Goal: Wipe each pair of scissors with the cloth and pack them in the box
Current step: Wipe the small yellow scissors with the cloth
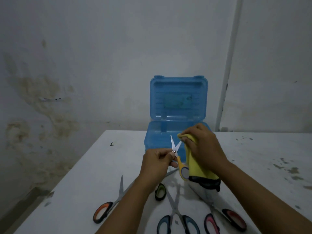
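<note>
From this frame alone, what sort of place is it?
Probably a bare back room or storeroom, not a kitchen or shop: a stained, damp-marked plaster wall, a scuffed white table, and a white pipe running down the wall.

The right hand (205,144) and yellow cloth (196,163) cover the right front corner of the open blue box (162,142), so its inside cannot be seen. In front of the box, the cloth wraps one tip of the small yellow-handled scissors (179,157). The left forearm hides part of the orange-handled scissors (109,205). Nearer than the box, the bottom edge cuts the blue-handled scissors (177,217) and pink-handled scissors (222,218).
</note>
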